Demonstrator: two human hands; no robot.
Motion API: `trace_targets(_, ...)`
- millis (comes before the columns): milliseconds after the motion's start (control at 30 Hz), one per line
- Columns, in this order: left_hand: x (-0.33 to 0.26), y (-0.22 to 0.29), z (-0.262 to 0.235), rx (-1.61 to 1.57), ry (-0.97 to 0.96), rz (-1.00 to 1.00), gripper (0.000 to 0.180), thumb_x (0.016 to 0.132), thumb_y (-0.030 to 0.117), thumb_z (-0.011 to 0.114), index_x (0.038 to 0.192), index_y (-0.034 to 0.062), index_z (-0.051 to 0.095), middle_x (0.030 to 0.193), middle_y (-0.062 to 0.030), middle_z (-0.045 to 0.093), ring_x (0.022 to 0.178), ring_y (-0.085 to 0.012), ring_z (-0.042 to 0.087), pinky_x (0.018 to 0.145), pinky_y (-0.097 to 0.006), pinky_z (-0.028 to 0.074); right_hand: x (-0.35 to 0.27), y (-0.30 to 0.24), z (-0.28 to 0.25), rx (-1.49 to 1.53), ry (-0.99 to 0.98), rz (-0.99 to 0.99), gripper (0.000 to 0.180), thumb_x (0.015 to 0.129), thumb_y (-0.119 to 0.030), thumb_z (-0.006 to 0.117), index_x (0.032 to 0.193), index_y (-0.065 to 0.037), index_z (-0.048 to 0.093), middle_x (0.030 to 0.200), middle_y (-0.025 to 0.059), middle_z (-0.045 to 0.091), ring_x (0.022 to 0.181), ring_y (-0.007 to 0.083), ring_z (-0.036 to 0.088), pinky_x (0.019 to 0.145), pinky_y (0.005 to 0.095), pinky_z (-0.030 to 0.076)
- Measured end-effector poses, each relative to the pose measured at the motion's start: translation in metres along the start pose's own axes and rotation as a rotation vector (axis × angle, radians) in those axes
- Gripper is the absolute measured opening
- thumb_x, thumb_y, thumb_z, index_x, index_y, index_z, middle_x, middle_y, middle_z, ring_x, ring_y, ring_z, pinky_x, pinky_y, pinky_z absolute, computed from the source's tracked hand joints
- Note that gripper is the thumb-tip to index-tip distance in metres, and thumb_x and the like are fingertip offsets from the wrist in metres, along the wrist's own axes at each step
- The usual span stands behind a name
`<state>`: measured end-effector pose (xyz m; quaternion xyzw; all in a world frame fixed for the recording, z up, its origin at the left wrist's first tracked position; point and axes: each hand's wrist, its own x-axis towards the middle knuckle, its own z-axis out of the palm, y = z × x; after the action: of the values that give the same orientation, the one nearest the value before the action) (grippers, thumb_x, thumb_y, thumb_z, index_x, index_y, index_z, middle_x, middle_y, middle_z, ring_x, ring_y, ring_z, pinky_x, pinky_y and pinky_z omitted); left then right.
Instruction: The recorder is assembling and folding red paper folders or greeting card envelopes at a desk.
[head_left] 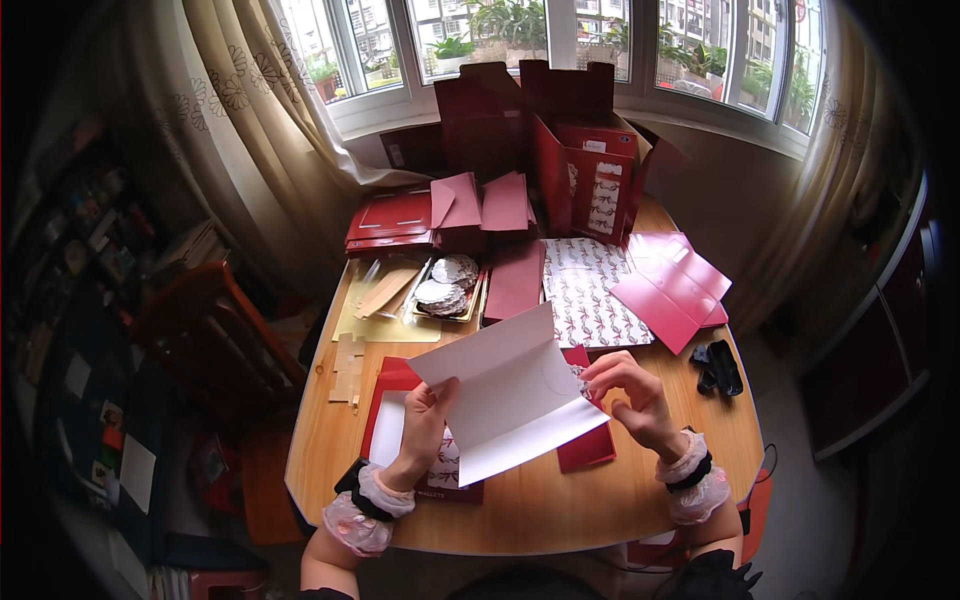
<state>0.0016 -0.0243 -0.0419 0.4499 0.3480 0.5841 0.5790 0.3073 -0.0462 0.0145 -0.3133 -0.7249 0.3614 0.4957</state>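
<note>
The left hand pinches the left side of a folded white sheet, held up over the front of the wooden tabletop. The right hand is half curled at the sheet's right edge; I cannot tell if it grips. Farther back lie a paper with a red pattern and shiny pink cards. Last, near the window, stands a big red box.

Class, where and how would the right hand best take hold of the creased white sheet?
Probably pinch the white sheet lightly at its right edge, coming from the right: it is thin and tilted, the left hand holds its left side, and the right hand is close to the opposite edge.
</note>
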Motion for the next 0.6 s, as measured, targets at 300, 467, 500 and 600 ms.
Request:
trace_targets(300, -0.002, -0.001, -0.002, -0.006, -0.082, -0.081, 0.032, 0.102, 0.024, 0.052, 0.117, -0.0031, 0.062, 0.103, -0.0044, 0.069, 0.088, -0.0073, 0.062, 0.077, -0.023, 0.048, -0.005, 0.016, 0.017, 0.052, 0.03, 0.049, 0.013, 0.083, -0.005, 0.072, 0.095, -0.003, 0.068, 0.103, 0.007, 0.065, 0.104, 0.0219, 0.054, 0.093, 0.0347, 0.043)
trace_targets(467, -0.008, 0.0, 0.004, -0.009, -0.21, -0.117, 0.041, 0.104, 0.03, 0.047, 0.123, -0.0042, 0.058, 0.108, -0.0059, 0.067, 0.095, -0.0091, 0.062, 0.082, -0.024, 0.049, -0.003, 0.013, 0.016, -0.013, 0.141, 0.145, 0.018, 0.081, -0.007, 0.073, 0.094, 0.001, 0.065, 0.107, 0.0067, 0.06, 0.104, 0.0198, 0.052, 0.091, 0.0309, 0.042)
trace_targets(500, -0.008, -0.001, 0.002, -0.008, -0.21, -0.117, 0.041, 0.104, 0.03, 0.047, 0.123, -0.0042, 0.058, 0.108, -0.0059, 0.067, 0.095, -0.0091, 0.062, 0.082, -0.024, 0.049, -0.002, 0.013, 0.016, -0.014, 0.159, 0.136, 0.02, 0.08, -0.008, 0.074, 0.095, 0.001, 0.065, 0.109, 0.0071, 0.059, 0.105, 0.02, 0.052, 0.092, 0.0314, 0.041)
trace_targets(600, -0.009, -0.002, 0.0, -0.006, -0.239, -0.12, 0.041, 0.104, 0.03, 0.047, 0.123, -0.0039, 0.058, 0.108, -0.0057, 0.067, 0.096, -0.0098, 0.062, 0.083, -0.024, 0.049, -0.002, 0.016, 0.015, -0.022, 0.163, 0.097, 0.02, 0.078, -0.008, 0.076, 0.09, 0.0, 0.063, 0.115, 0.0078, 0.055, 0.109, 0.0204, 0.05, 0.094, 0.0325, 0.04)
